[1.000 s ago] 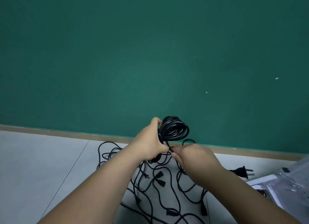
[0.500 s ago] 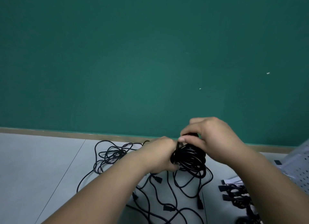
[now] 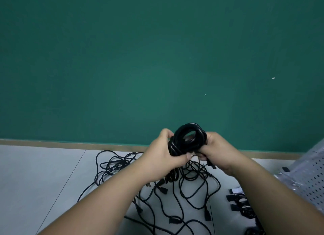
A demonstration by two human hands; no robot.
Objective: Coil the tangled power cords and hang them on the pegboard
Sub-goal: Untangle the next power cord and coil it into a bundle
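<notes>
1. Head view: the left hand (image 3: 163, 152) and the right hand (image 3: 217, 150) are raised together in front of a dark green wall (image 3: 157, 59), and between them they hold a coiled cord (image 3: 187, 138), black and wound in several tight loops.
2. The left fingers (image 3: 166, 133) curl round the coil's left side, with the thumb pressed across its lower edge.
3. The right fingers (image 3: 201, 149) are wrapped tightly round the coil's right side. A short black length of cord sticks out just below them.
4. The top loop of the coil stands clear above both sets of fingers, its opening facing the camera.
5. Below the fingers, loose tangled cords (image 3: 192, 191) sprawl on the pale tiled floor (image 3: 43, 173). Strands rise from the heap toward the underside of the left hand, and several black plugs lie among the loops.
6. Beyond the fingers, a tan skirting strip (image 3: 70, 144) runs where the wall meets the floor.
7. Below and to the right of the right fingers, the white perforated pegboard (image 3: 312, 182) shows at the frame's edge. Whether it lies flat or leans cannot be told.
8. Between the pegboard and the right forearm lies a clump of bundled cords (image 3: 240, 203), black, on the floor, well apart from the fingers.
</notes>
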